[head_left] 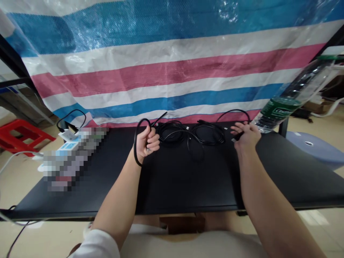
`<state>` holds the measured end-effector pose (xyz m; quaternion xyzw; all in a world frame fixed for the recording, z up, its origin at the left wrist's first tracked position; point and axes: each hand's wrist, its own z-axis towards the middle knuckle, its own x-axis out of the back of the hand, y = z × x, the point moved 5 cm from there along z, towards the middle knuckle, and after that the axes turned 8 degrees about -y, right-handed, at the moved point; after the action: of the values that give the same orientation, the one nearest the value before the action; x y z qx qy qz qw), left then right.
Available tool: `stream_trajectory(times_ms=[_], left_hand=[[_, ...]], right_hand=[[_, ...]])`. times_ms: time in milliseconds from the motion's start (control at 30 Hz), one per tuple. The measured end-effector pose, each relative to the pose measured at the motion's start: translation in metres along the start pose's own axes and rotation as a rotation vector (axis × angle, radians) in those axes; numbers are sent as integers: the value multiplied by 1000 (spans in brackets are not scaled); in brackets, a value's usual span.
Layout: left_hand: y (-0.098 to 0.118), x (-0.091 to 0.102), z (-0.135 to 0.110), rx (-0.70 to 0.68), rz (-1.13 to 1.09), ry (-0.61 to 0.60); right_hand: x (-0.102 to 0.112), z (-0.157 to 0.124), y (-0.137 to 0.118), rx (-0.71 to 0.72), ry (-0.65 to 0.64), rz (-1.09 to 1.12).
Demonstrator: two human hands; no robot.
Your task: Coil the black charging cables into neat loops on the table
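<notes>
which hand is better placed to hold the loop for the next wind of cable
Probably the left hand: its fingers are curled around the black cable, which forms a loop there. The right hand has partly extended fingers.

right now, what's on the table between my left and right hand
Head view: one black cable coil nearer your left hand, a second coil nearer your right hand, and a loose cable loop between them.

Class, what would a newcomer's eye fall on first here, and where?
First, the blue, white and pink striped sheet across the background. Next, the large green-labelled bottle at the right, then the left hand, left of centre, holding a looped black cable.
</notes>
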<state>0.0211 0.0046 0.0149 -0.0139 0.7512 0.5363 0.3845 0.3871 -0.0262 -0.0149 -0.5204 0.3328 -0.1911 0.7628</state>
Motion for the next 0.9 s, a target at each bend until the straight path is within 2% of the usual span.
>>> stream_trajectory(times_ms=[100,267,333,367,433,533,600,667,800,900], left_hand=[[8,4,6,-249,121,124],[21,14,0,-796,651,504],[21,13,-5,-927,819,617],[20,13,-5,-941,869,630],[15,13,1,-874,910,562],[3,13,14,-644,908,393],[-8,10,21,-496,928,317],[-14,6,24,-460,955,298],[-12,-2,19,-609,914,441],[-7,3,16,-623,735,533]], right_hand=[[-22,-16,-5,-28,-178,-29],[-52,-41,-7,-100,-671,-260],[-58,-46,-7,-85,-742,-406],[-58,-45,-7,-75,-709,-446],[-55,-40,-8,-75,-529,-422],[-44,-32,-4,-119,-233,-219],[-38,-28,-2,-107,-110,-107],[-32,-26,-5,-23,-42,-108],[-33,-34,-13,214,-57,-389],[-36,-37,-13,246,-39,-609]])
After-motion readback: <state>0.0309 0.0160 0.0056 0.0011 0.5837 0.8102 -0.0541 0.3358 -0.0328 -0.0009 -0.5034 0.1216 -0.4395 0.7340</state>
